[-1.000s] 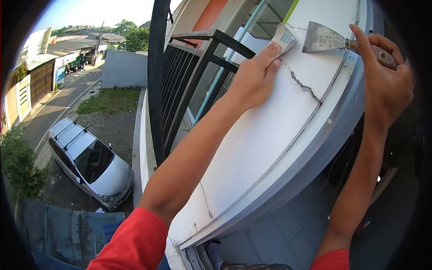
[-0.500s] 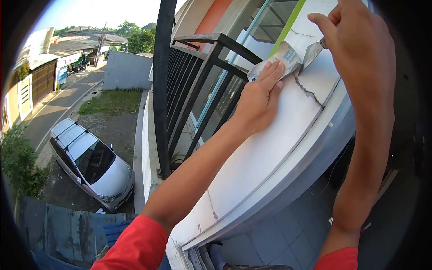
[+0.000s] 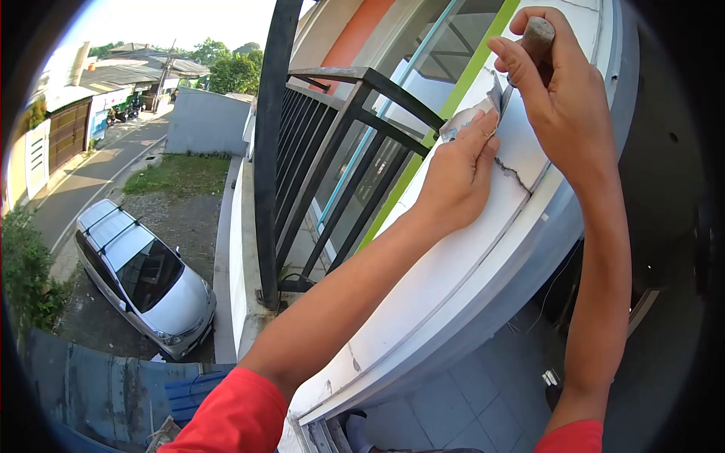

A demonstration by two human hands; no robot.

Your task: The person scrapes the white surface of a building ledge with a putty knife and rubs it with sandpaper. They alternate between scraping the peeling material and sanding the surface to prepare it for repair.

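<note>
Here the right hand (image 3: 570,109) clamps its grip round the putty knife (image 3: 538,38), blade at the paper (image 3: 462,123) pinched in the left hand's (image 3: 459,177) grip.

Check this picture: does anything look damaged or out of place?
Yes: a dark, jagged crack breaks the white wall beside the left hand. A smaller chipped mark shows nearer the person. Both interrupt the flat surface.

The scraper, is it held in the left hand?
No, the right hand grips the scraper by its handle, and the left hand holds a sheet.

The brown-handled scraper (image 3: 538,39) tilts, its blade (image 3: 505,93) against curled paper (image 3: 458,124).
</note>
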